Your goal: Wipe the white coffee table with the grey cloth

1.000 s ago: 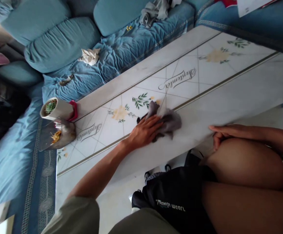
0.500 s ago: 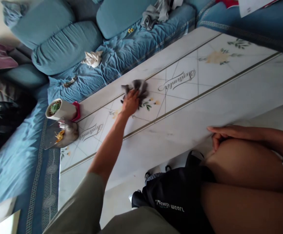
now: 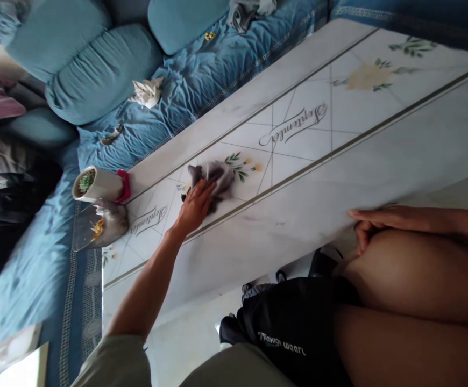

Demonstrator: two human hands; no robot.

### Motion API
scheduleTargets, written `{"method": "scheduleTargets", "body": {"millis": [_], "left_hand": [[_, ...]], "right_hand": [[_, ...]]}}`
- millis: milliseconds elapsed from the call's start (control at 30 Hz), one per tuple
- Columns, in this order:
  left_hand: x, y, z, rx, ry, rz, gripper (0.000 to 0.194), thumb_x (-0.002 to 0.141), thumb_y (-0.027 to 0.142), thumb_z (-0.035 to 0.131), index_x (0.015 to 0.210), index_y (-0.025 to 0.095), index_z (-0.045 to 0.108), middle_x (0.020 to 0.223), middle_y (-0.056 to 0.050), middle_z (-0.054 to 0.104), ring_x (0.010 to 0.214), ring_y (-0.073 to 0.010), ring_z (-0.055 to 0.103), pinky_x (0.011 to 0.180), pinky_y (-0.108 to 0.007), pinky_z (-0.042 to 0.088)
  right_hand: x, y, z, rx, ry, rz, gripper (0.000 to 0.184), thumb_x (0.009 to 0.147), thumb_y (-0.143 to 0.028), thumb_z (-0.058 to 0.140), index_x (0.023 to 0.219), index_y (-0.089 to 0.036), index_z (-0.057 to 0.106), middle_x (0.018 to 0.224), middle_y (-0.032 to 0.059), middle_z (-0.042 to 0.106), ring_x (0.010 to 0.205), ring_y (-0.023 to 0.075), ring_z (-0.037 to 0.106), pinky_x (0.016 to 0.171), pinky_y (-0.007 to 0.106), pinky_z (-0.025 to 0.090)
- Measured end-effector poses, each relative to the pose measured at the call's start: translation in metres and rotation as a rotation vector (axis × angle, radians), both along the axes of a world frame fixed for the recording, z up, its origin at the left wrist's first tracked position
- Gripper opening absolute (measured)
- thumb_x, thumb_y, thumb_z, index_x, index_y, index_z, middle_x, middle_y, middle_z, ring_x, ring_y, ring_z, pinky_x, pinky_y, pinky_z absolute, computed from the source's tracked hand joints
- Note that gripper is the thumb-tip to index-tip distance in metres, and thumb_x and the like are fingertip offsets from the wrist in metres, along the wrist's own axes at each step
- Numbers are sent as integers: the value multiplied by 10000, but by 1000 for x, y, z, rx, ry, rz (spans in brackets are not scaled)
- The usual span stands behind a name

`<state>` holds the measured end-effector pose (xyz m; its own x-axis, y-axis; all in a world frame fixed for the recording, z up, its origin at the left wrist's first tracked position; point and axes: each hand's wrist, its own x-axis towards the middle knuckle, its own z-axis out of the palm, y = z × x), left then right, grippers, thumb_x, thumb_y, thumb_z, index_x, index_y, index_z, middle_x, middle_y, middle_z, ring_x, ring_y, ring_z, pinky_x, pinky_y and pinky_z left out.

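Note:
My left hand (image 3: 197, 207) presses a crumpled grey cloth (image 3: 218, 180) onto the white patterned tabletop (image 3: 298, 185). Its fingers lie over the cloth, which is a little blurred and bunched beyond the fingertips. Under and around it, the top carries printed flowers, thin lines and the word "September". My right hand (image 3: 373, 223) rests by my bare knee (image 3: 403, 263), near the table's front edge. The index finger is stretched out there and the others bend loosely downward, with nothing visible in them.
At the table's left end stand a white pot with a succulent (image 3: 97, 184) and a clear container (image 3: 105, 224) with yellowish bits inside. A blue-covered sofa (image 3: 201, 88) runs behind, bearing a crumpled white cloth (image 3: 147, 92). Black shorts (image 3: 286, 322) show below.
My left hand has slid the grey cloth left and toward me across the tabletop. My right hand stays by the knee. The view has shifted slightly.

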<state>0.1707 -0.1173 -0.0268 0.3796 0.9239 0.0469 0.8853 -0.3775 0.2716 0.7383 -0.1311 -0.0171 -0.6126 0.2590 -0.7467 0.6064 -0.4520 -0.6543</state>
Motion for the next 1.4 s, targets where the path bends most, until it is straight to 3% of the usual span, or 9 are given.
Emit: {"method": "scheduleTargets", "body": {"millis": [167,333,533,700,800,933,1100,1267,1400], "left_hand": [[92,90,-5,25,24,64,618,1137,226,515,1742,100,532,1838,-225,438,1764,-383,347,1455,-628,306],[185,25,-2,10,-27,-364,615,1157,325,533,1771,325,506,1869,-34,429,1785,-264,310,1490,-545,291],[69,-106,5,-48,-28,-397,890,1162,299,480,1868,550,1,1913,87,258,1761,-263,337,1454,-527,407],[-40,-51,-6,39,36,154,622,1203,337,429,1823,297,456,1859,-145,436,1741,-377,399,1392,-630,430],[-25,36,-14,83,2,309,594,1224,403,432,1746,137,530,1824,-220,464,1740,-399,392,1428,-655,335],[78,118,-11,91,-60,222,526,1212,301,493,1690,92,562,1788,-231,507,1734,-383,400,1436,-658,313],[181,56,-5,48,19,-231,564,1180,237,522,1734,142,551,1853,-172,437,1775,-329,335,1468,-560,307],[111,-66,-4,20,-1,-398,625,1209,348,458,1830,379,403,1882,-41,405,1783,-246,315,1470,-516,344],[24,-44,-3,24,18,-39,606,1179,276,459,1783,278,515,1821,-157,492,1733,-356,422,1409,-616,408]], "right_hand": [[-4,0,4,59,-14,32,892,1013,-980,411,949,-254,926,1097,133,852,1097,379,735,1195,523,499],[-3,1,4,118,-25,64,919,1020,-985,378,950,-246,918,1111,139,852,1097,386,762,1165,525,525],[4,3,-6,157,-6,60,885,1035,-972,366,931,-282,910,1111,119,856,1108,390,765,1211,551,527],[3,3,-6,38,11,62,878,996,-991,387,967,-299,927,1150,121,860,1175,418,750,1251,548,503],[0,0,-3,72,-16,6,885,1003,-985,389,926,-284,924,1121,130,859,1182,425,743,1275,554,476],[-5,-4,4,94,-26,8,940,987,-1020,386,906,-245,911,1075,147,854,1093,393,748,1180,543,526],[-5,-5,7,121,-44,-4,919,989,-1010,408,912,-244,911,1084,139,855,1104,392,766,1194,545,532],[1,0,0,101,-37,15,880,994,-998,414,970,-286,930,1142,129,860,1176,423,754,1237,574,501],[4,4,-5,31,-5,62,824,1002,-969,441,1015,-307,931,1208,120,860,1217,432,741,1238,560,495]]}}
